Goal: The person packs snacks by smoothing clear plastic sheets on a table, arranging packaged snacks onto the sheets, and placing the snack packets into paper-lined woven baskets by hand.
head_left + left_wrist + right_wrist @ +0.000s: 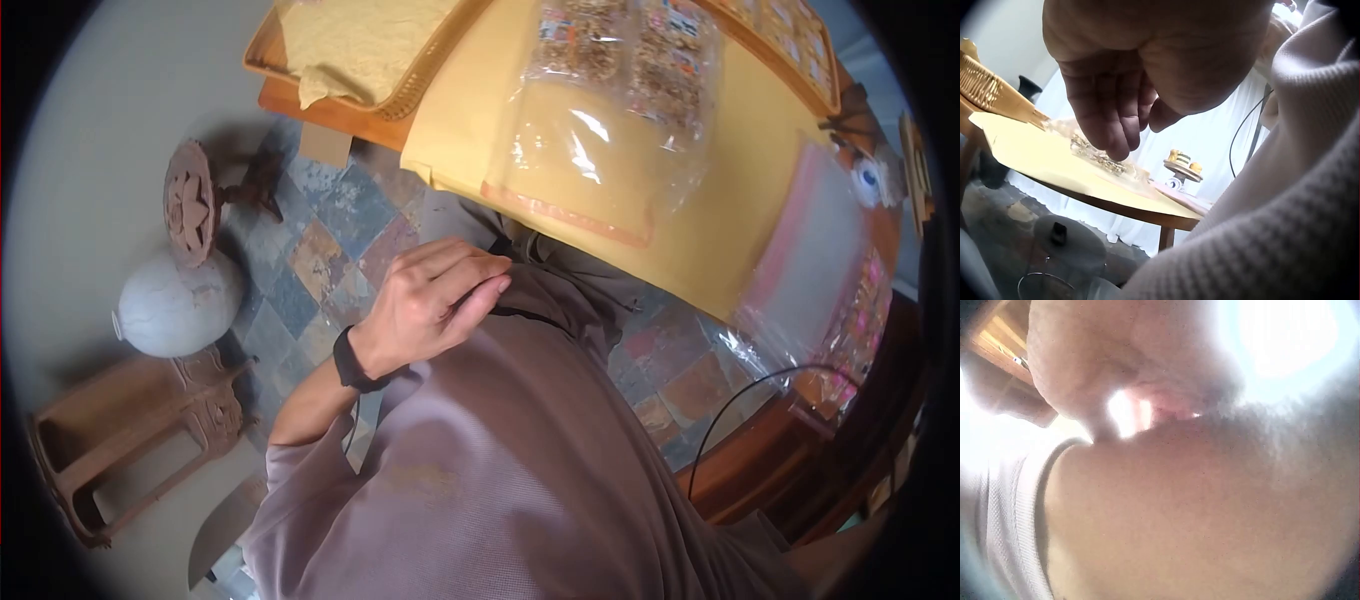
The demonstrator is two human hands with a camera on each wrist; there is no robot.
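Observation:
In the head view my left hand hovers over my lap, short of the table edge, with a black band on its wrist. Its fingers are loosely bent and hold nothing; the left wrist view shows the fingers hanging down. Closest to it on the yellow-covered table lies a clear plastic bag, with packets of a nut-like snack at its far end. My right hand is out of the head view. Its own wrist view shows blurred skin close against other skin, and its fingers are hidden.
A wicker tray lined with pale cloth sits at the far left, another tray at the far right. Flat clear bags lie by the right edge. A black cable loops below. Carved wooden furniture stands at left.

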